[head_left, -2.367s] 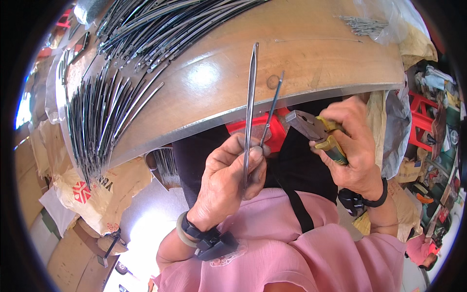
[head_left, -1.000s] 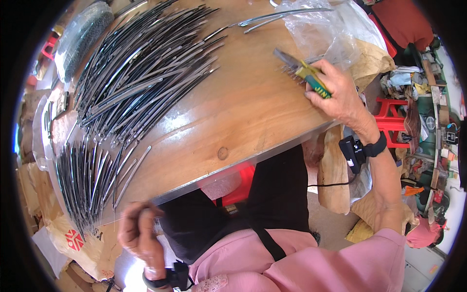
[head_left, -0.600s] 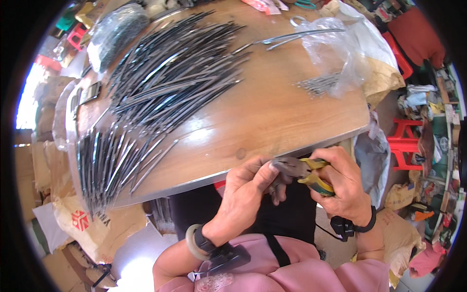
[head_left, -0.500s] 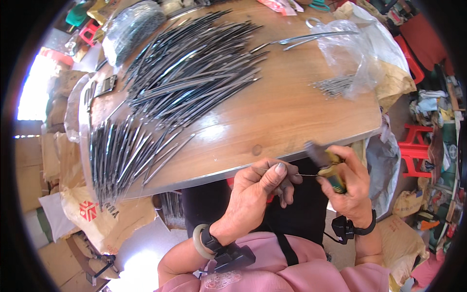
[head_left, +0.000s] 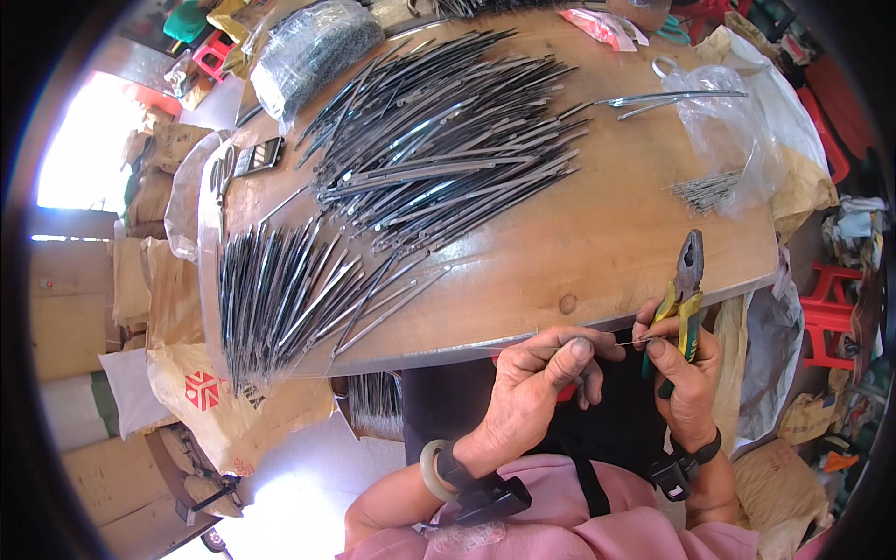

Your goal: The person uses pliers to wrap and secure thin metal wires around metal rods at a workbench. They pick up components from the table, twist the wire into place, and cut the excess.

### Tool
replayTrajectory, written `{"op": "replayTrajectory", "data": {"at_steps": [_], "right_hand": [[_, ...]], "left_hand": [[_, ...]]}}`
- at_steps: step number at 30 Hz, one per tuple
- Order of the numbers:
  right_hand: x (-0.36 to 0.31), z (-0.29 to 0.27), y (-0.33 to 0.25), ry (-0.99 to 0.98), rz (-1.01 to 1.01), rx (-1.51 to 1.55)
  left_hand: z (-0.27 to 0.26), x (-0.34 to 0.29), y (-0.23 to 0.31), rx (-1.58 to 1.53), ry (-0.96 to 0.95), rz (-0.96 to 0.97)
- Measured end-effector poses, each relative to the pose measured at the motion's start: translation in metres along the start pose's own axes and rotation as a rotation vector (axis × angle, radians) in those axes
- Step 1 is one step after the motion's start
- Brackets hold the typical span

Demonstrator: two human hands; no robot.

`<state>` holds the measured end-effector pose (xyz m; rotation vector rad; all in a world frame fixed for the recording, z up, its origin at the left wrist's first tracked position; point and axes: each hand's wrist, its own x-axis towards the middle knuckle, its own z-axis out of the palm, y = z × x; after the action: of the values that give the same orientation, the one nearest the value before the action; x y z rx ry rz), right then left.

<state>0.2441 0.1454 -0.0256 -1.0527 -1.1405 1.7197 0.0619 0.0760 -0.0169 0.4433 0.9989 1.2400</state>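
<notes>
Over the near edge of the table, my left hand (head_left: 532, 387) is closed, thumb pressed to the fingers on a thin wire (head_left: 630, 343). That wire runs across to my right hand (head_left: 691, 383), whose thumb and fingertips meet at its other end. Also in my right hand is a pair of pliers (head_left: 689, 271) with yellow and green handles, its grey jaws pointing up and away from me. Beyond my hands, a large heap of long, thin dark strips (head_left: 448, 140) covers much of the table. A second, fanned bunch of strips (head_left: 289, 289) lies at the left edge.
At the table's right, short thin wires (head_left: 707, 191) lie beside a clear plastic bag (head_left: 728, 121). Scissors (head_left: 221, 175) and a dark phone-like object (head_left: 259, 157) are at the left. A plastic-wrapped bundle (head_left: 317, 56) sits at the back left. Red stools (head_left: 826, 317) stand right.
The pliers have swung from a blurred, leftward tilt to nearly upright in my right hand. My right fingertips have come onto the wire. The whole view has shifted, moving the table rightward.
</notes>
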Motion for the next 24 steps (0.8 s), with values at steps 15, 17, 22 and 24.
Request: {"op": "replayTrajectory", "data": {"at_steps": [15,17,22,24], "right_hand": [[0.004,-0.013,-0.016,-0.004,-0.148,-0.277],[0.002,-0.012,-0.023,-0.029,-0.225,-0.387],[-0.007,-0.015,-0.032,-0.122,-0.119,-0.302],[-0.008,-0.021,-0.029,-0.199,-0.128,-0.318]], "left_hand": [[-0.133,0.053,0.113,1.938,0.401,0.736],[-0.138,0.055,0.118,1.894,0.333,0.710],[-0.127,0.060,0.134,1.868,0.291,0.816],[-0.126,0.054,0.145,1.930,0.264,0.853]]}}
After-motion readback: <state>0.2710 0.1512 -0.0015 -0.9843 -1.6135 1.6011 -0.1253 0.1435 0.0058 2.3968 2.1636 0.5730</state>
